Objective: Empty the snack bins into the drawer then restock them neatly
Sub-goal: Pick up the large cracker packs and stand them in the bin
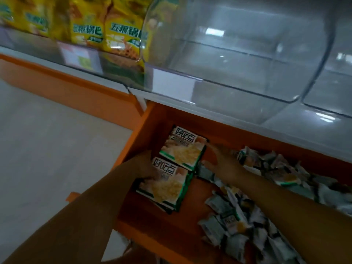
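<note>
An orange drawer stands open under a clear, empty bin, with pale floor to its left. Yellow bags fill the next bin. In the drawer a near box and a far box lie left of loose packets. The left hand rests on the near box's left edge; blur hides any grip. The right hand, fingers straight, reaches to the far box's right edge.

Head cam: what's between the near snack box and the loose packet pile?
Only a bare strip of orange drawer floor separates the near snack box from the loose packet pile, head view.
</note>
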Available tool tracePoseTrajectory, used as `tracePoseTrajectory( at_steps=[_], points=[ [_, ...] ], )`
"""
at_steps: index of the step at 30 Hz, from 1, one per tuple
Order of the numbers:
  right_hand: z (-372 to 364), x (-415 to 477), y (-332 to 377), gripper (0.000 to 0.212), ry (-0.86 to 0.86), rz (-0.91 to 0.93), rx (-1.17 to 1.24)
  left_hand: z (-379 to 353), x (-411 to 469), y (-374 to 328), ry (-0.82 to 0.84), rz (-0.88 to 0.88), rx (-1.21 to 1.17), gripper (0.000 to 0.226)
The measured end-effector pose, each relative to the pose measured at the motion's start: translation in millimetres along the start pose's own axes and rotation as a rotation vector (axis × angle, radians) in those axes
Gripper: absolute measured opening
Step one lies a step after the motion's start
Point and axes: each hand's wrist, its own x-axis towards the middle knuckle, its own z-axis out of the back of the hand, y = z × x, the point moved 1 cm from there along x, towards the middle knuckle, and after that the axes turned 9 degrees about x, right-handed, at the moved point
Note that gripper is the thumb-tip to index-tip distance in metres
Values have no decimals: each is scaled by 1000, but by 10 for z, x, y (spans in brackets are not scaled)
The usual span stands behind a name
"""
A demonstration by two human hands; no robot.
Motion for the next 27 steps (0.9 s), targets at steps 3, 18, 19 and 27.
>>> tracePoseTrajectory(
  at_steps=[3, 18, 19, 27],
  points=[
    [-75, 364, 69, 80, 9, -79, 4, -80, 10, 13, 33, 4, -67, 54],
    [-36, 140, 209, 50, -84, -171, 295, -107, -367, -242, -72, -2, -118, 78],
    [-8, 36, 253, 42, -98, -135, 286, -118, -445, -278, -87, -24, -119, 76],
    [505, -1082, 834, 21, -300, 258, 247, 205, -1374, -727, -261, -259, -54, 86]
  ],
)
